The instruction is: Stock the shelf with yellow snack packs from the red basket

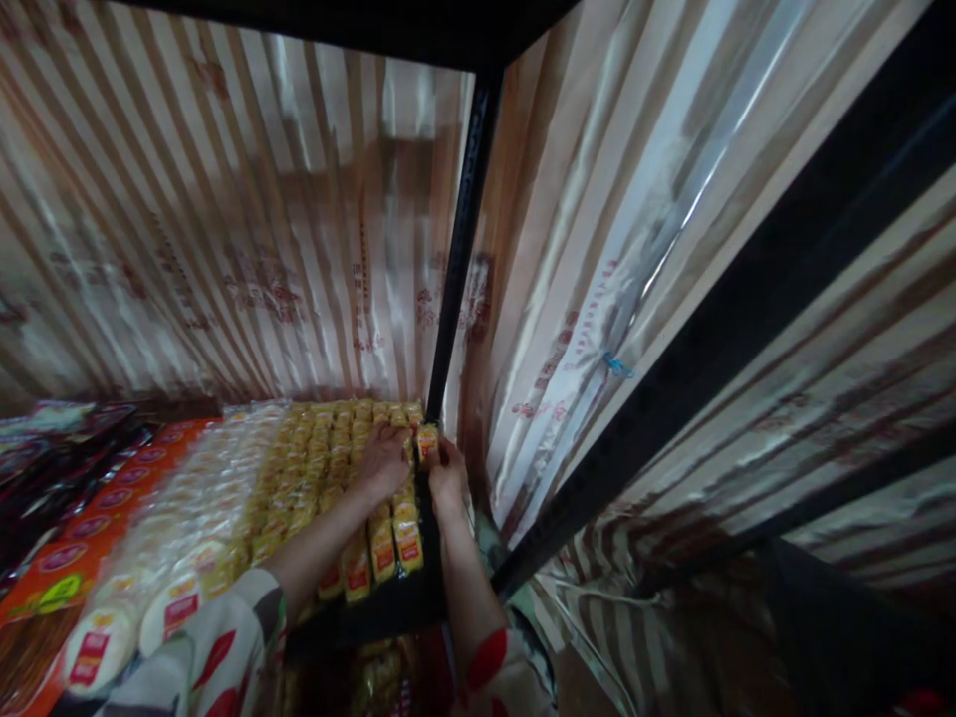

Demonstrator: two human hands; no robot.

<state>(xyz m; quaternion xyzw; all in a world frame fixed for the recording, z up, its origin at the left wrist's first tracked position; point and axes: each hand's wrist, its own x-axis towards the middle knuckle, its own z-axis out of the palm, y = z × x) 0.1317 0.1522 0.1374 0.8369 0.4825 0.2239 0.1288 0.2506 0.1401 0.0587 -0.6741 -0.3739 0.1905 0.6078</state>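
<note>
My right hand [448, 483] is at the back corner of the shelf, fingers closed on a small yellow-wrapped snack packet [427, 441] with a red label. Just to its left, my left hand [384, 463] lies over the rows of similar yellow packets [329, 448], its fingers stretched over their tops and partly hard to make out. The rows run from the shelf's back towards me, and the front packets [408, 543] show red labels. A strip of dark shelf [429, 568] shows between the rows and my right forearm.
A black upright post [467, 219] stands behind my hands, and a thick black beam [717, 319] slants across the right. Round white packets [175, 597], orange packs [112, 513] and dark packs [52, 488] lie to the left. Striped plastic sheeting [246, 219] hangs behind.
</note>
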